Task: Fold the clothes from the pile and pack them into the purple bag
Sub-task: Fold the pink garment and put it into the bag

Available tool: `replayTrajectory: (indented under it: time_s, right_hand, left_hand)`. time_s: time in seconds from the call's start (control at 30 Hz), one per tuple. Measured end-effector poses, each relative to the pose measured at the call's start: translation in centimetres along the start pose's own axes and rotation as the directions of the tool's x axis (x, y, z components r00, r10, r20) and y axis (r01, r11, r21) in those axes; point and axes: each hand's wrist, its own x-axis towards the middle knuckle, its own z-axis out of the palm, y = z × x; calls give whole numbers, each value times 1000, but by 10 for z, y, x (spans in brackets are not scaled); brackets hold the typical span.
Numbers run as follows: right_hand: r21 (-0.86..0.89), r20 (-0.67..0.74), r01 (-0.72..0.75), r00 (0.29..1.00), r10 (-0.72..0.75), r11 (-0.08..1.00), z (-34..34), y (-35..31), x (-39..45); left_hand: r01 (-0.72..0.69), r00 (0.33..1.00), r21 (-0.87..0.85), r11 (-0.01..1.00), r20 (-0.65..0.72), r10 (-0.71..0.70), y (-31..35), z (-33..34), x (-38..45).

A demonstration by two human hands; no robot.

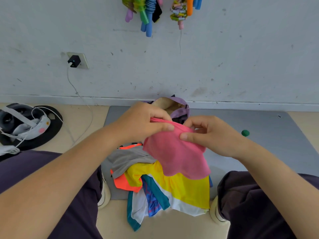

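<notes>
Above the near edge of the grey mat [269, 135], a pink garment [174, 152] pinched at its top hem — left hand [143, 121] and right hand [212, 135] both clamped on the cloth, close together. Below it, on that edge, the clothes pile [165, 187] — yellow, orange, grey, teal. Behind the hands, near the mat's far edge, the purple bag [179, 109], mouth open.

Two hands [145, 121] [212, 135], one pink garment [177, 156], one purple bag [179, 107].

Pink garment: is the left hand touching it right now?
Touching. The head view shows the left hand curled over the top edge of the pink garment, fingers pinching the fabric.
</notes>
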Motion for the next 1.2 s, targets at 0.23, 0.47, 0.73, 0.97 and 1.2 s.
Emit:
replayTrajectory:
  time_s: [0.23,0.47,0.73,0.97,1.2]
  right_hand:
    - [-168,-149,-87,987,62,982,-30,34,-3]
    - [-489,-314,-176,949,16,854,-45,52,-11]
    - [-604,-297,-118,951,-86,788,-49,53,-9]
    - [-564,-339,-101,934,-118,820,-45,50,-7]
    - [-667,-392,-18,859,-330,745,-38,42,-7]
  left_hand:
    - [67,968,-87,994,-237,-86,-22,-26,-1]
    - [154,987,204,967,-87,-138,-52,-26,-9]
    - [89,995,282,955,12,-96,-57,-16,-7]
    - [162,981,131,978,-132,-145,-54,-17,-6]
    - [234,952,17,972,-208,-225,-60,-22,-4]
